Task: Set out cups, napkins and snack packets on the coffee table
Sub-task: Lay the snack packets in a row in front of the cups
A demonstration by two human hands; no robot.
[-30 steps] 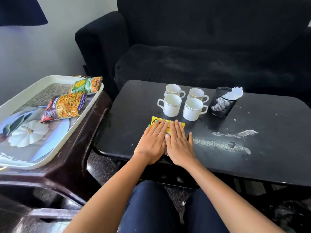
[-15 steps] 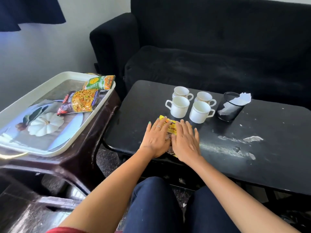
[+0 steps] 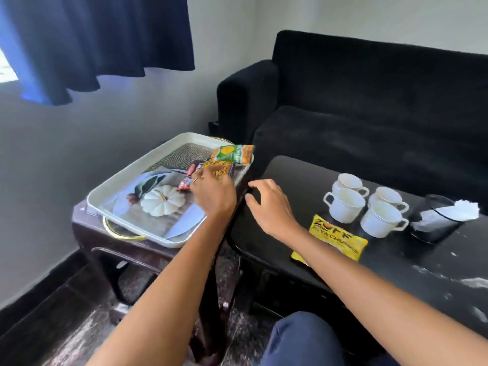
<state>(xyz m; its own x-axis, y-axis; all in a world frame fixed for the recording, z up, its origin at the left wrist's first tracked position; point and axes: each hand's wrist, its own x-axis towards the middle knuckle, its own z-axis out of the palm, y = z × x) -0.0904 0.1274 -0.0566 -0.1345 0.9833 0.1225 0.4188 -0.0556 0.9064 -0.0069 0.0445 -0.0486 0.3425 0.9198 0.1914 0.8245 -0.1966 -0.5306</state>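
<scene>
My left hand [image 3: 214, 196] reaches over the white tray [image 3: 124, 180], its fingers lying on the dark-and-yellow snack packet [image 3: 220, 167]; I cannot tell whether they grip it. A green snack packet [image 3: 233, 153] lies just beyond, on the tray's far rim. My right hand [image 3: 269, 207] hovers with spread fingers and nothing in it over the left end of the black coffee table [image 3: 295, 175]. On the table a yellow snack packet [image 3: 340, 237] lies flat in front of several white cups [image 3: 343, 207]. White napkins [image 3: 463, 210] stick out of a black mesh holder [image 3: 433, 228].
The tray sits on a dark brown side table [image 3: 89, 233] to the left of the coffee table and shows a printed pumpkin picture. A black sofa [image 3: 369, 107] stands behind the coffee table. The tabletop is scuffed white at the right. My knee is below.
Both hands left the yellow packet, which stays flat on the coffee table. My left hand moved left onto the tray's packet and my right hand followed. The view turned left.
</scene>
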